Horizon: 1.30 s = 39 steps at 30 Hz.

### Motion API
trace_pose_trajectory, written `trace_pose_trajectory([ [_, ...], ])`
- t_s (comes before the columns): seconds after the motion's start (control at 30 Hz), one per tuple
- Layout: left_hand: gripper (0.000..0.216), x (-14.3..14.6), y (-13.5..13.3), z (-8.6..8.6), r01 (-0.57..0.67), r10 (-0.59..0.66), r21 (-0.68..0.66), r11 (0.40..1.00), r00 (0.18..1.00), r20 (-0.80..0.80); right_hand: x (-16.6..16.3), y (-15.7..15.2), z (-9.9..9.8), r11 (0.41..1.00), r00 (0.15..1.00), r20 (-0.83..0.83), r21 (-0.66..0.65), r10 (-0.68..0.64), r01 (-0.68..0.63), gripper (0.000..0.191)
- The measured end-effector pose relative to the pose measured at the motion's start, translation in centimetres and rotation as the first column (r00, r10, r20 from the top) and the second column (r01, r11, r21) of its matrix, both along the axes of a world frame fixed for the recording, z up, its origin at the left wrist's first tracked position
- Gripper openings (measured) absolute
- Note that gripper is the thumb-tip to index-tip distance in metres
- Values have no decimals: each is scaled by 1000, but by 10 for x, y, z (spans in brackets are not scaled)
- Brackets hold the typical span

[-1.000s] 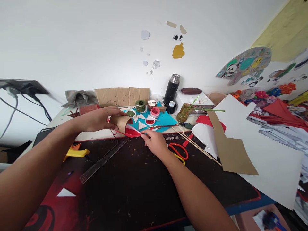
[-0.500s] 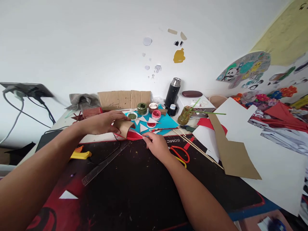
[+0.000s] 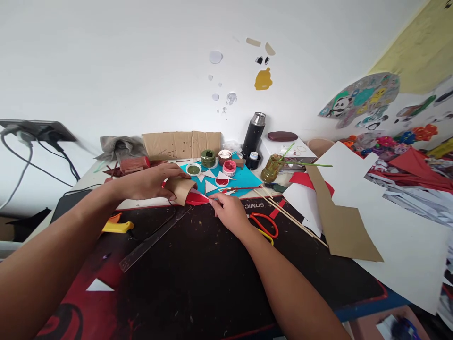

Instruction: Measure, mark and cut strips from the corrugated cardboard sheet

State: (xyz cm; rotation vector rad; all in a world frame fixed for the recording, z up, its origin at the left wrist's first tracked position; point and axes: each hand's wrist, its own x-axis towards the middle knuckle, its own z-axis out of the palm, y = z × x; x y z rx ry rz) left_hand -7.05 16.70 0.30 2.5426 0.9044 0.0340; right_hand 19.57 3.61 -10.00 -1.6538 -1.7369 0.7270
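A brown cardboard tube [image 3: 181, 189] lies on its side above the black mat, and my left hand [image 3: 150, 182] is wrapped round it from the left. Out of the tube's right end sticks a red and white paper piece [image 3: 198, 198], narrowing to a point. That point is pinched between the thumb and fingers of my right hand [image 3: 228, 212]. How far the paper reaches inside the tube is hidden. Just behind, a blue sheet [image 3: 247, 178] bears white paper triangles [image 3: 211, 187], a paintbrush [image 3: 240, 188] and open paint pots, among them a pink one [image 3: 229, 167].
A clear ruler [image 3: 155, 241] and a yellow-handled tool [image 3: 118, 227] lie left on the mat. Right of my hand are scissors [image 3: 265, 225], thin sticks [image 3: 297, 220] and cut cardboard [image 3: 350, 233]. A black flask [image 3: 254, 134] and a jar of murky liquid [image 3: 272, 169] stand behind.
The paper piece shows slightly less beyond the tube's end, and its visible faces have tilted a little. Both hands keep their holds; the whole view has shifted slightly.
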Motion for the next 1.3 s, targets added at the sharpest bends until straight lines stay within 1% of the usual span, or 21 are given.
trace_pose_trajectory([
  [0.23,64,4,-10,-3,-7,7,-21,1000,1000,21,0,0,0,1000,1000,-4,-7,-4,4,19],
  [0.4,66,7,-12,-10,-3,3,5,1000,1000,-6,0,0,1,1000,1000,-5,-15,-3,3,19],
  [0.63,65,7,-13,-12,19,-19,33,999,1000,1,-1,0,2,1000,1000,-1,-22,-7,7,19],
  [0.8,66,1,-8,-17,-9,10,-27,1000,999,42,-1,-1,3,1000,1000,7,-22,-7,7,20],
  [0.93,71,-3,-7,-20,-24,26,-30,999,998,56,-2,-2,4,1000,1000,6,-22,-5,5,20],
  [1.03,70,-2,-9,-19,-39,41,-32,999,997,64,-1,-3,6,1000,1000,2,-18,0,0,20],
  [1.2,67,2,-12,-14,-73,80,-75,994,992,97,-1,-3,7,1000,1000,4,-14,9,-9,20],
  [1.3,68,1,-12,-15,-68,75,-80,994,993,92,-1,-3,6,1000,1000,3,-16,10,-10,20],
])
